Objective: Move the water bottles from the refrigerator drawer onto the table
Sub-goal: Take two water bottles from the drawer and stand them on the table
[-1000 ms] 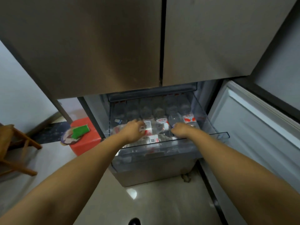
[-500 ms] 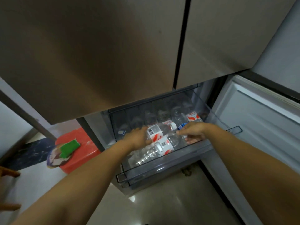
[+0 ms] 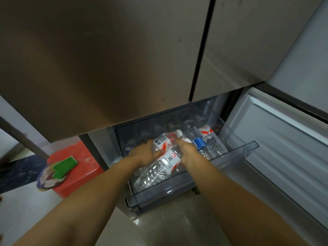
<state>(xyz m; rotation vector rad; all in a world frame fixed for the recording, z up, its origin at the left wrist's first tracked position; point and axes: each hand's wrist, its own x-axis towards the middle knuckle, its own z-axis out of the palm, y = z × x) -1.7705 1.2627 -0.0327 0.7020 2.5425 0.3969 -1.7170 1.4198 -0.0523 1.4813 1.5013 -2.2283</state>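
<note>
The clear refrigerator drawer is pulled out below the closed upper doors. My left hand grips a water bottle with a white cap and red-white label, raised and tilted over the drawer. My right hand is closed around the neck end of a second water bottle, which lies slanted just below the first. Two more bottles stay in the drawer's right part: a blue-capped bottle and a bottle with a red-white label. The table is out of view.
The lower fridge door stands open on the right. A red stool to the left of the drawer carries a green sponge and a cloth. Pale floor lies in front of the drawer.
The view has swung left and up. Both hands took hold of bottles and lifted them; my right hand shifted left from the blue-capped bottle to the second bottle's neck.
</note>
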